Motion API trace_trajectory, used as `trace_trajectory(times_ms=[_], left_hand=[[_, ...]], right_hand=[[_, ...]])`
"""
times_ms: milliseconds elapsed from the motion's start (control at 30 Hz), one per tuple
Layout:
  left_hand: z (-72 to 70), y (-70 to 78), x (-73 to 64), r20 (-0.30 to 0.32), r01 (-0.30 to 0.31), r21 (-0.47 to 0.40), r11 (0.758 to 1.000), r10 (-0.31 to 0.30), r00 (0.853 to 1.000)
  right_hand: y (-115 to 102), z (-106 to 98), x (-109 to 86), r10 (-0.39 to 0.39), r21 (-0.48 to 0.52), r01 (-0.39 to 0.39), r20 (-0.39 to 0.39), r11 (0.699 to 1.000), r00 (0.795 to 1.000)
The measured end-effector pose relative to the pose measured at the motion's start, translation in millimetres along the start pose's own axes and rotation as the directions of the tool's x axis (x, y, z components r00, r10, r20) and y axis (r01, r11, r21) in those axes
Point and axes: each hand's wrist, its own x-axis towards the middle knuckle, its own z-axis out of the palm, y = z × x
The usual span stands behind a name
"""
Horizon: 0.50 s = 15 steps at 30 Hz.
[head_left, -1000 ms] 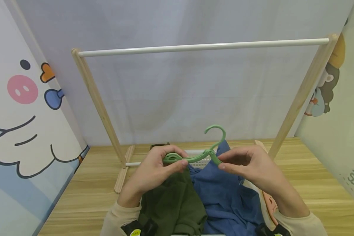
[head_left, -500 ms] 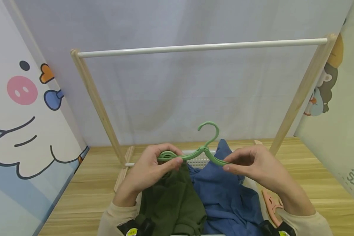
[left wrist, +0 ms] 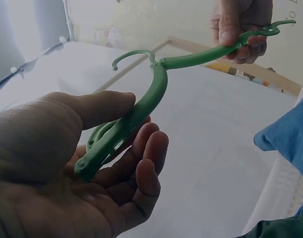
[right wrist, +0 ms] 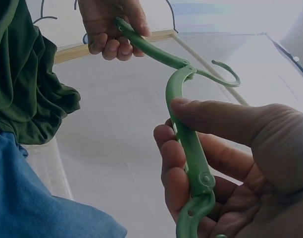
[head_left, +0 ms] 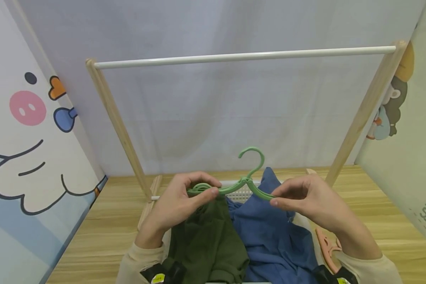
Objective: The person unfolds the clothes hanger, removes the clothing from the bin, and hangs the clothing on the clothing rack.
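A green folding clothes hanger (head_left: 246, 180) is held level between both hands, its hook pointing up. My left hand (head_left: 181, 205) pinches the left arm between thumb and fingers; in the left wrist view a folded end piece of the hanger (left wrist: 122, 126) lies against the fingers. My right hand (head_left: 310, 199) grips the other arm, and the right wrist view shows the jointed end of the hanger (right wrist: 191, 163) along its fingers. Beneath the hands lie a dark green garment (head_left: 213, 240) and a blue garment (head_left: 269, 232), side by side in a white basket (head_left: 241, 194).
Behind the basket stands a clothes rack with wooden legs and a white rail (head_left: 245, 57). A pink hanger (head_left: 327, 248) lies on the wooden table (head_left: 92, 236) by the right forearm, partly hidden by it. Decorated panels flank both sides.
The hanger's right arm has swung outward to the right, so it spreads wider. My right hand moved slightly right with it, and the hook shifted left. More of the pink hanger shows.
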Motion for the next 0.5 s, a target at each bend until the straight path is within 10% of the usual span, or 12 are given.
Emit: trace_trajectory(times_ms=[500], left_hand=[[-6.4,1.1,-1.8,-0.052,-0.019,0.042,0.999,0.021,0.998]], right_hand=[[-0.8,-1.1,-0.2,0.028,-0.003,-0.028,0.025,1.0,0.999]])
